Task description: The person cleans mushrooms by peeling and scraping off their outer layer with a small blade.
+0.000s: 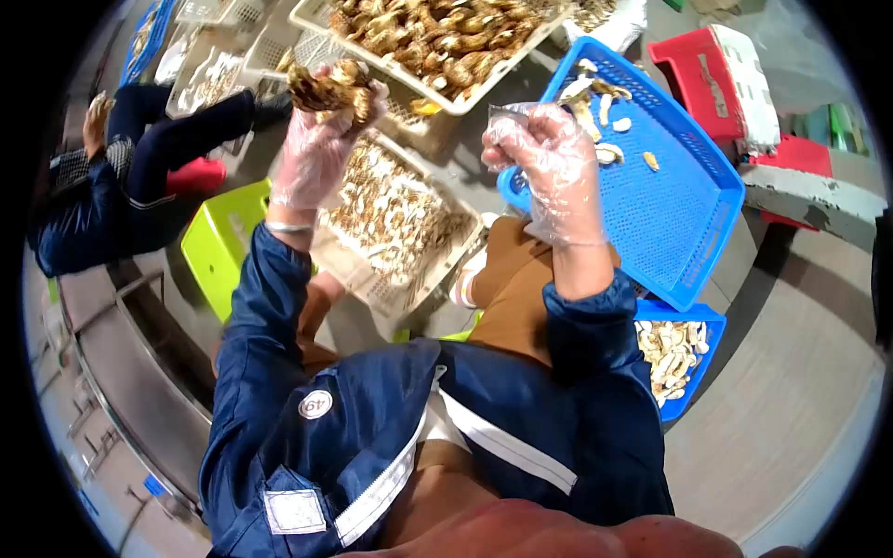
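Note:
In a clear plastic glove, my left hand (321,153) is raised at the upper left, fingers closed round a brown mushroom clump (332,91). My right hand (549,153), also gloved, is closed near the blue tray's left edge. A small flat blade (507,113) sticks out from its fingers; its handle is hidden. Between and below my hands stands a pale crate of small cut pieces (395,214). Above is a pale crate (454,104) heaped with brown mushrooms. The blue tray (665,209) holds several sliced pieces at its upper end.
A person in dark clothes (139,177) sits at the left. A green stool (219,246) stands by my left forearm. Below the blue tray is a smaller blue basket (712,344) of pale slices. Red stools (698,84) and a ledge (819,197) are at the right.

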